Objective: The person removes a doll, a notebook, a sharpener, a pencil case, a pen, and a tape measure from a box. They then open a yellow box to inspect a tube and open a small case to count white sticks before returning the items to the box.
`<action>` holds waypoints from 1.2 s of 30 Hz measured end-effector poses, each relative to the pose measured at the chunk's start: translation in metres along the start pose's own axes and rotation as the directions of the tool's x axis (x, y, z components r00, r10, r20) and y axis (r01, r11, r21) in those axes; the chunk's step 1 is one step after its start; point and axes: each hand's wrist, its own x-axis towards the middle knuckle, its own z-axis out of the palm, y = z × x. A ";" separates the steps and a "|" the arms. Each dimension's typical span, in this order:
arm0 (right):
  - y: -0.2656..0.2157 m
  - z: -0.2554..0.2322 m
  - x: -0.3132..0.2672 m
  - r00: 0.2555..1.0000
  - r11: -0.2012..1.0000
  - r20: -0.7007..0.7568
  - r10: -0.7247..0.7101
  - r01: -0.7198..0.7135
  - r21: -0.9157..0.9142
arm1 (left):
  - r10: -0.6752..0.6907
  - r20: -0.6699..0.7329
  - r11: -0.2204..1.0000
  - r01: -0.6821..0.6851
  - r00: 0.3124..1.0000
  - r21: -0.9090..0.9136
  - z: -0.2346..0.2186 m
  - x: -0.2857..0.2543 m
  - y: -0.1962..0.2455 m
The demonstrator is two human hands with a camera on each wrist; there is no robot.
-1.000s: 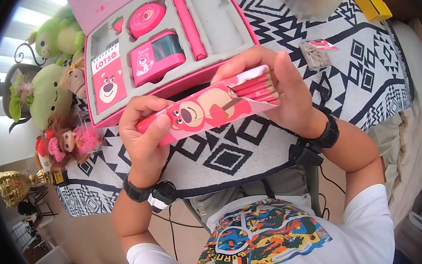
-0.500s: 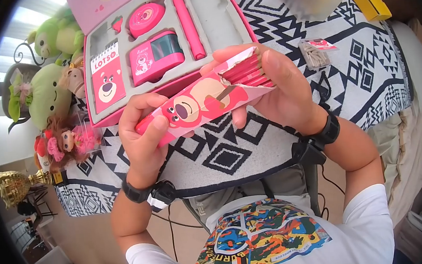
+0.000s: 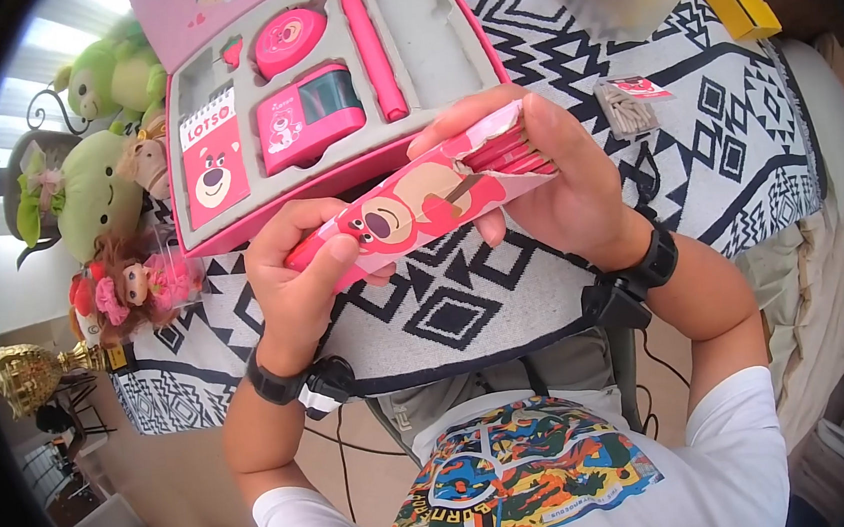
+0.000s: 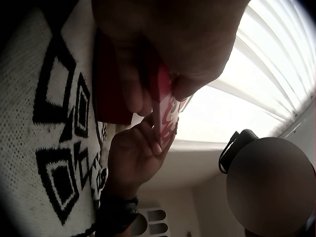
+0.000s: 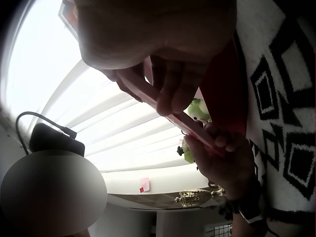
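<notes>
A pink pencil box [image 3: 407, 210] with a bear printed on it is held slantwise over the near side of the table. Its right end is torn and gapes, showing several pink pencils [image 3: 518, 153] lying inside. My left hand [image 3: 292, 265] grips the lower left end, thumb over the top face. At the torn end my right hand [image 3: 576, 190] holds the box, its thumb beside the opening and its fingers behind and below. In the right wrist view, fingers of the right hand [image 5: 173, 84] curl at the edge of the box [image 5: 190, 128].
Beyond the hands stands a pink gift box [image 3: 286, 200] with a grey tray holding a notebook [image 3: 217, 161], a pencil sharpener [image 3: 309, 118], a round pink case [image 3: 290, 42] and a pink stick [image 3: 373, 52]. A small clear packet [image 3: 624, 110] lies right. Plush toys [image 3: 100, 191] sit left.
The right hand has shifted on the box, its thumb coming closer to the torn opening. The box has turned a little and moved slightly right; the left hand keeps its grip.
</notes>
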 end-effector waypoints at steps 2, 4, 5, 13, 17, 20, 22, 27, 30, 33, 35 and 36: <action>0.000 -0.003 0.001 1.000 0.998 0.001 -0.010 0.010 -0.065 | 0.002 0.012 1.000 -0.002 1.000 0.028 0.003 0.001 0.000; 0.000 0.001 0.000 0.999 0.995 -0.022 -0.024 0.022 -0.094 | -0.033 0.011 0.999 0.033 0.999 0.024 0.005 0.000 0.003; 0.000 0.003 -0.001 0.998 0.992 -0.045 -0.040 0.034 -0.122 | -0.030 0.006 0.999 0.030 1.000 0.026 0.005 0.000 0.004; -0.010 0.004 -0.003 0.981 0.907 -0.080 -0.178 0.132 -0.400 | -0.111 -0.055 0.988 0.117 0.992 0.104 -0.001 0.001 0.010; -0.011 -0.002 -0.004 0.929 0.674 0.028 -0.369 0.288 -0.680 | -0.116 -0.052 0.982 0.123 0.992 0.143 0.001 0.000 0.012; -0.017 -0.003 -0.008 0.892 0.453 0.135 -0.432 0.344 -0.823 | -0.126 -0.007 0.979 0.126 0.992 0.161 0.006 -0.001 0.015; -0.016 -0.001 -0.008 0.871 0.488 0.113 -0.479 0.371 -0.790 | -0.002 -0.037 1.000 0.002 0.999 -0.014 0.012 -0.001 0.009; -0.026 -0.004 -0.006 0.833 0.649 -0.034 -0.552 0.403 -0.645 | 0.047 0.038 0.987 -0.041 0.998 -0.155 0.003 0.002 -0.005; -0.043 0.017 -0.019 0.941 0.740 -0.094 -0.324 0.191 -0.644 | -0.002 0.037 0.978 0.009 0.999 -0.210 -0.007 0.001 -0.003; -0.055 0.028 -0.035 0.941 0.805 0.123 -0.314 0.333 -0.492 | -0.047 0.093 0.933 0.077 0.995 -0.352 -0.013 0.003 0.001; -0.079 0.030 -0.043 0.921 0.660 0.331 -0.205 0.380 -0.648 | -0.105 0.143 0.876 0.160 0.984 -0.455 -0.010 0.004 0.007; -0.095 0.025 -0.049 0.882 0.490 0.465 -0.071 0.437 -0.754 | -0.162 0.177 0.846 0.229 0.971 -0.481 -0.012 0.004 0.008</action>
